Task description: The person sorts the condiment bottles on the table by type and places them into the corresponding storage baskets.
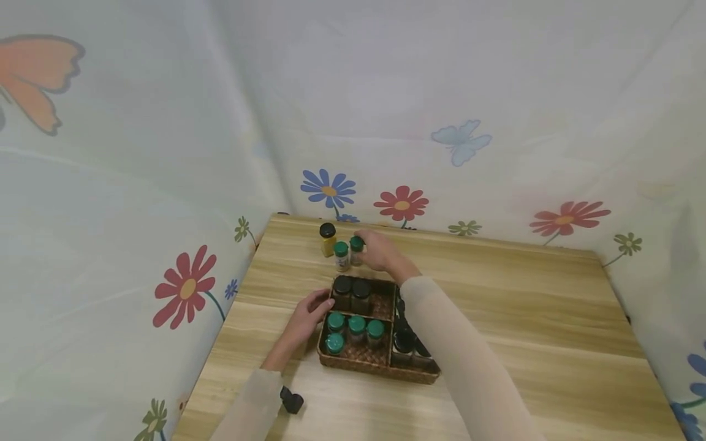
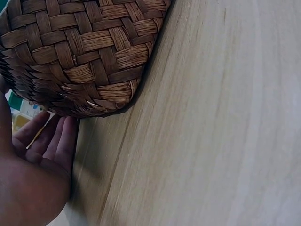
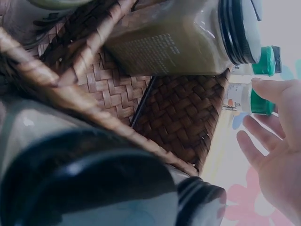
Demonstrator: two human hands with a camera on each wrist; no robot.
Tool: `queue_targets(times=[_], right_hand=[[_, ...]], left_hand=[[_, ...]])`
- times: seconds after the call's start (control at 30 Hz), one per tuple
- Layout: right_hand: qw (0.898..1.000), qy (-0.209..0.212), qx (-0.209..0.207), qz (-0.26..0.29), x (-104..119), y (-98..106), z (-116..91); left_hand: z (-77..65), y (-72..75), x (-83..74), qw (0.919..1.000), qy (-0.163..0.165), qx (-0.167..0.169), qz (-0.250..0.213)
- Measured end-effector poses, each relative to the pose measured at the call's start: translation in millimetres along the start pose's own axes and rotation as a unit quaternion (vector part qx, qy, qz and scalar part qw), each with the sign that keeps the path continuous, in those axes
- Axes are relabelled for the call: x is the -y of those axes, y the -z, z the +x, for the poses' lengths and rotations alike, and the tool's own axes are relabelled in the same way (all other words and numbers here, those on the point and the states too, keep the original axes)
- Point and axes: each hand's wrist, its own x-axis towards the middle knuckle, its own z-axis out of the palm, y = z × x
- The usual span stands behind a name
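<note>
In the head view my right hand pinches a small clear spice jar by its green cap, behind the basket. The right wrist view shows its thumb on one side of the green cap and loosely bent fingers on the other. Close beside it stands another green-capped spice jar. My left hand is at the left side of the woven basket, its thumb at the rim. In the left wrist view, the fingers extend past the basket corner, partly hidden behind it.
A yellow jar with a black lid stands at the back left. The divided basket holds several green-capped jars, two dark-lidded jars and more black-lidded jars, partly behind my right sleeve. Wood tabletop extends right, with a flower-printed curtain behind.
</note>
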Motion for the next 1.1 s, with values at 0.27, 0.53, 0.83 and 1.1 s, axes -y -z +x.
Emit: queue_targets(times=[0.27, 0.53, 0.83, 1.1], right_hand=[[0.999, -0.004, -0.044, 0.021, 1.5, -6.7, -2.1], [0.998, -0.030, -0.052, 0.019, -3.0, -8.9, -5.8], [0.999, -0.017, -0.044, 0.020, -3.7, 12.0, -24.1], [0.996, 0.031, -0.055, 0.059, -2.9, 34.5, -60.9]], left_hand=[[-0.3, -2.2, -2.8, 1.0000, 0.000, -0.009, 0.000], [-1.3, -2.0, -4.0, 1.0000, 0.006, -0.003, 0.002], [-0.8, -2.7, -6.4, 0.9999, -0.001, -0.004, 0.013], [0.0, -3.6, -3.4, 1.0000, 0.005, -0.001, 0.002]])
